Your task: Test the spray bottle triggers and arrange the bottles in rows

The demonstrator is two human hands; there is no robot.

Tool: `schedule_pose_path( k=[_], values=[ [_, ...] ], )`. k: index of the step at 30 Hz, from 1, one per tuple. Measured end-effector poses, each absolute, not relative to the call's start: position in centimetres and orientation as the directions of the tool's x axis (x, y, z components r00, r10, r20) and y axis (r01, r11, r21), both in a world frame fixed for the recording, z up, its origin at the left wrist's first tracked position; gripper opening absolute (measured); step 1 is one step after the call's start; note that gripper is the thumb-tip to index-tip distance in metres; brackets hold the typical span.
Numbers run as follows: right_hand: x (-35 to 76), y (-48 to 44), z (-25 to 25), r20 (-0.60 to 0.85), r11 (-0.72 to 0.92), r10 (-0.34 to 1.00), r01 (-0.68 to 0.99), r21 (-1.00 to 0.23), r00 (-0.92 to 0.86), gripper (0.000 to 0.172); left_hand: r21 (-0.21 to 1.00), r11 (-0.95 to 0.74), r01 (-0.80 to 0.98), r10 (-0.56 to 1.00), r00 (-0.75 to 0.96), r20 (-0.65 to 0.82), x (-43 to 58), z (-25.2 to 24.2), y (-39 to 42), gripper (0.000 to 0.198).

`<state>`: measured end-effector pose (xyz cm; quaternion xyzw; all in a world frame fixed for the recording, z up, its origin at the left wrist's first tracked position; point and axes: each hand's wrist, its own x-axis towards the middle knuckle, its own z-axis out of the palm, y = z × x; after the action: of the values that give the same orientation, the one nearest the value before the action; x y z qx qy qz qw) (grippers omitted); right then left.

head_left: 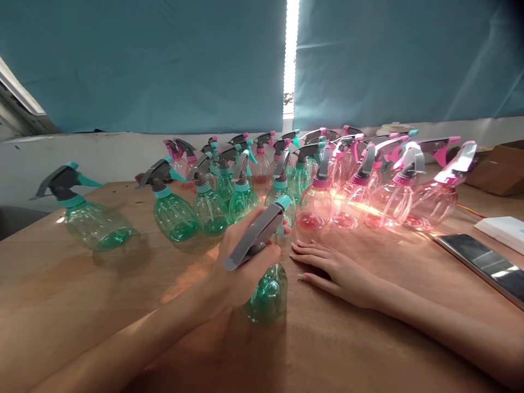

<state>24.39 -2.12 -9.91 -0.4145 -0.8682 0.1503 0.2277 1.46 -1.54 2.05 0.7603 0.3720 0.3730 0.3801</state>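
My left hand point(241, 262) is wrapped round the neck of a green spray bottle point(266, 297) with a grey trigger head, which stands on the wooden table point(82, 305) in front of me. My right hand point(331, 267) lies flat on the table just to the right of that bottle, fingers stretched out and holding nothing. Behind both hands stand several green spray bottles point(176, 215) and several pink spray bottles point(429, 202) in a crowded group.
One green bottle point(92, 221) stands apart at the far left. A dark phone or tablet point(483, 265) and a white box point(505, 229) lie at the right edge, with a brown cardboard box point(501, 169) behind. Blue curtains hang at the back.
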Motion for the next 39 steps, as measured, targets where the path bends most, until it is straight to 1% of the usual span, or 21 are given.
schedule_pose_path(
  k=[7, 14, 23, 30, 36, 39],
  values=[
    [24.4, -2.1, -10.0, 0.275, 0.605, 0.792, 0.644, -0.468, -0.545, 0.047, 0.842, -0.46, 0.281, 0.841, 0.442, 0.312, 1.2, 1.7, -1.3, 0.009],
    [24.5, -2.0, -10.0, 0.275, 0.611, 0.788, 0.643, -0.462, -0.551, 0.047, 0.859, -0.428, 0.281, 0.867, 0.398, 0.302, 1.3, 1.8, -1.6, 0.004],
    [24.5, -2.1, -10.0, 0.279, 0.612, 0.787, 0.642, -0.462, -0.549, 0.047, 0.859, -0.432, 0.276, 0.866, 0.391, 0.311, 1.7, 1.4, -1.2, 0.021],
    [24.4, -2.1, -10.0, 0.302, 0.62, 0.782, 0.63, -0.468, -0.545, 0.045, 0.827, -0.485, 0.284, 0.846, 0.393, 0.361, 1.6, 0.8, -1.1, 0.028],
    [24.4, -2.1, -9.7, 0.267, 0.621, 0.781, 0.65, -0.439, -0.565, 0.048, 0.84, -0.473, 0.265, 0.843, 0.413, 0.344, 1.8, 1.1, -1.0, 0.031],
    [24.4, -2.1, -9.8, 0.265, 0.617, 0.784, 0.656, -0.435, -0.561, 0.049, 0.84, -0.459, 0.291, 0.85, 0.42, 0.318, 1.9, 1.3, -1.0, 0.032]
  ],
)
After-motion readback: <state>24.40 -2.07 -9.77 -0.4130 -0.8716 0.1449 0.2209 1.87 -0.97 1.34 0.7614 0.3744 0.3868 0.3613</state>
